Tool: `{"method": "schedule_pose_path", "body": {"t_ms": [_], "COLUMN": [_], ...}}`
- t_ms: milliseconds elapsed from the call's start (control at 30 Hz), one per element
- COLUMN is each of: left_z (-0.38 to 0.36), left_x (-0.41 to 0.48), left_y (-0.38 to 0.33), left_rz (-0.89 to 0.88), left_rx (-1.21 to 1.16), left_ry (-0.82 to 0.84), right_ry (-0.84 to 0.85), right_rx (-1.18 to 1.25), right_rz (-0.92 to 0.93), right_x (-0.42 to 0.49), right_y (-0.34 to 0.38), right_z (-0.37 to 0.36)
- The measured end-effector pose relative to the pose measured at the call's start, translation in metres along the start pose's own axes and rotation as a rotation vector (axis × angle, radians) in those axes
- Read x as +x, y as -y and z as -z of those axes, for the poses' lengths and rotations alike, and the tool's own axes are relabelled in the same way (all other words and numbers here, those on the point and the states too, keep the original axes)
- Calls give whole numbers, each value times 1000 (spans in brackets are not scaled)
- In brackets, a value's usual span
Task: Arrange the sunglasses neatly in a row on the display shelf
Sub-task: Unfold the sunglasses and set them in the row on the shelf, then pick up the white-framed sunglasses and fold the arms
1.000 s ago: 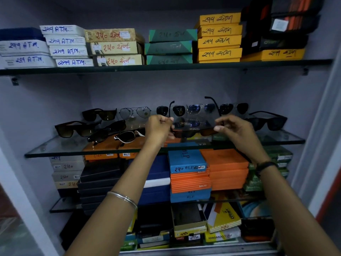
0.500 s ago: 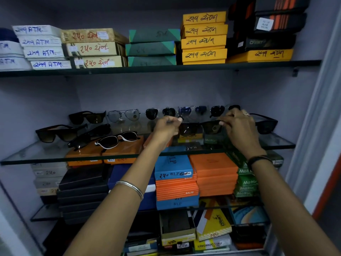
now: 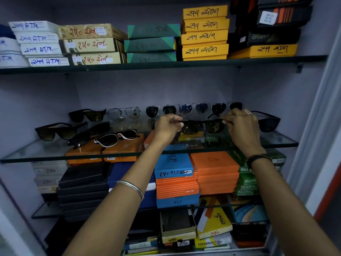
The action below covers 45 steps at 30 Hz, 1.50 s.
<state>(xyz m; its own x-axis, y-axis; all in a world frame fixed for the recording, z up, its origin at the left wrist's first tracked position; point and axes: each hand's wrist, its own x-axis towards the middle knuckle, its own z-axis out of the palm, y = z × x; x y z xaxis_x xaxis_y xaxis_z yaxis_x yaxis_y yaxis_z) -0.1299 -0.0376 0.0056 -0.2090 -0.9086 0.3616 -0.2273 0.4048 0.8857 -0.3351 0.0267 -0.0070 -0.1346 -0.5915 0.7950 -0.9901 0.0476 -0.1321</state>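
Observation:
A pair of dark sunglasses [image 3: 202, 125] is held just above the glass display shelf [image 3: 55, 157], near its middle. My left hand [image 3: 167, 126] pinches the left temple and my right hand [image 3: 239, 124] pinches the right one. Behind them a back row stands along the wall: black sunglasses [image 3: 87, 115], clear aviators [image 3: 123, 113], dark aviators [image 3: 160, 110], blue-lensed aviators [image 3: 192, 109] and more dark aviators [image 3: 226, 107]. Black sunglasses [image 3: 267, 122] sit at the right, partly hidden by my right hand. At the front left lie brown sunglasses [image 3: 55, 132], a black pair [image 3: 88, 133] and a white-rimmed pair [image 3: 115, 138].
The upper shelf [image 3: 166, 64] carries stacks of labelled boxes. Below the glass shelf are orange boxes [image 3: 215, 167], blue boxes [image 3: 173, 167], dark boxes [image 3: 83, 183] and green boxes [image 3: 246, 183]. The cabinet's right wall [image 3: 313, 108] is close to my right hand.
Both hands have carried the dark sunglasses back and down toward the shelf, just in front of the back row. The camera has shifted a little to the right.

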Motion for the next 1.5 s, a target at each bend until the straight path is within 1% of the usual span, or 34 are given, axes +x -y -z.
{"method": "schedule_pose_path", "body": {"t_ms": [100, 167, 233, 300, 367, 433, 467, 533, 600, 633, 700, 767, 800, 867, 933, 967, 1033, 1100, 1200, 1267, 1367, 1433, 1500], "left_z": [1, 7, 20, 40, 66, 94, 107, 128, 142, 147, 153, 155, 156, 157, 159, 161, 164, 167, 168, 165, 157, 151, 146], "left_x": [-6, -14, -25, -36, -46, -53, -54, -54, -51, -50, -50, -53, -55, -61, -68, -71, -74, -75, -74, -75, -79, -80, -80], "left_y": [-2, -5, -4, 1, 7, 9, 10, 10, 12, 15, 22, 27, 29, 30, 29, 28, 30, 35, 45, 49, 46, 45, 44], "left_rz": [-49, -139, -265, -372, -401, -347, -285, -104, 82, 130, 137, 97, 56, -102, -322, -431, -609, -707, -747, -701, -580, -558, -566], "left_rx": [40, 127, 209, 350, 605, 854, 960, 1102, 1161, 1171, 1134, 982, 885, 741, 699, 711, 809, 897, 866, 774, 577, 582, 598], "left_ry": [-19, -94, -166, -241, -350, -456, -481, -440, -314, -244, -142, -103, -99, -103, -104, -100, -102, -148, -202, -225, -319, -387, -385], "right_ry": [4, -30, -70, -85, -83, -59, -33, 49, 158, 213, 313, 371, 373, 365, 392, 394, 368, 336, 231, 160, 82, 22, -62], "right_rx": [-12, -1, 65, 163, 273, 379, 421, 482, 527, 544, 563, 579, 594, 650, 708, 716, 688, 657, 577, 544, 607, 686, 811], "right_rz": [-15, -26, -31, -13, 24, 62, 81, 122, 166, 185, 210, 216, 209, 163, 98, 89, 118, 166, 263, 282, 207, 131, -12], "right_x": [-3, -6, -11, -17, -24, -30, -31, -31, -29, -28, -27, -25, -24, -20, -15, -12, -8, -6, -4, -6, -12, -16, -18], "right_y": [3, 7, 14, 26, 45, 68, 80, 103, 126, 138, 159, 176, 183, 195, 202, 205, 207, 207, 207, 207, 211, 215, 218], "right_z": [4, 6, 9, 11, 10, 9, 8, 4, -2, -5, -11, -14, -15, -15, -14, -13, -10, -5, -1, -4, -8, -11, -13]}}
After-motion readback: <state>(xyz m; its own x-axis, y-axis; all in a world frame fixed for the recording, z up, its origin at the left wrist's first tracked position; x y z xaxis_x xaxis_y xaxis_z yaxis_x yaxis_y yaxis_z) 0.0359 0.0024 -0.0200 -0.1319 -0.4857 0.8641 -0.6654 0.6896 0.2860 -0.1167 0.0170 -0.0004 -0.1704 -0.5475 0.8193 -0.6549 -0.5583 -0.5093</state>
